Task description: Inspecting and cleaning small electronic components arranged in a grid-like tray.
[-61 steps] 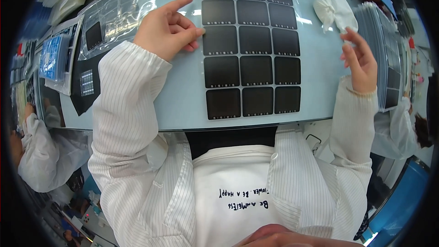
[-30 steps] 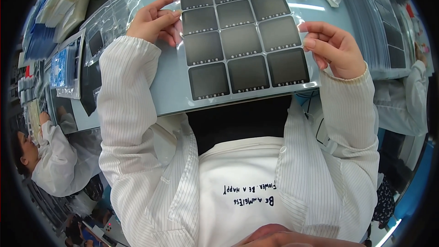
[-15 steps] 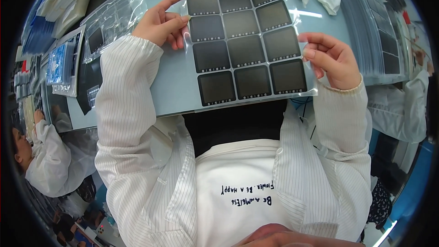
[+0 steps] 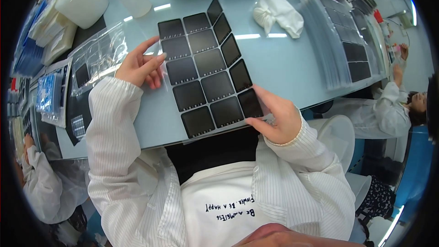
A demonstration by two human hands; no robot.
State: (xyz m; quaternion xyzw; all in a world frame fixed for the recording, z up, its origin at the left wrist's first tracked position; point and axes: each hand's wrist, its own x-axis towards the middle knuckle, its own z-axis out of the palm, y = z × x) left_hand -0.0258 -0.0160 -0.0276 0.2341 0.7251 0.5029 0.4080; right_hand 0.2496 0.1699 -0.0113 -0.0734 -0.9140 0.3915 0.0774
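Note:
A clear plastic sheet (image 4: 216,86) with dark rounded-square panels in three columns lies at a slant near the table's front edge. Its right column stands bent upward along its length. My left hand (image 4: 141,64) is at the sheet's upper left edge, thumb and forefinger closed on the margin and the other fingers curled below. At the lower right corner, my right hand (image 4: 279,116) grips the bent-up column, with the thumb on the near side and the fingers along the outer side. Part of those fingers is hidden.
A white cloth bundle (image 4: 279,14) lies beyond the sheet. Stacked panel sheets (image 4: 320,36) stand on the right. To the left are a clear plastic bag (image 4: 98,50), a blue packet (image 4: 50,92) and a white roll (image 4: 84,2). Co-workers sit at both sides, one at right (image 4: 388,107).
My right hand has moved from the right margin to the lower right corner, and the right column is now bent up. My left hand keeps the left edge. The view has shifted.

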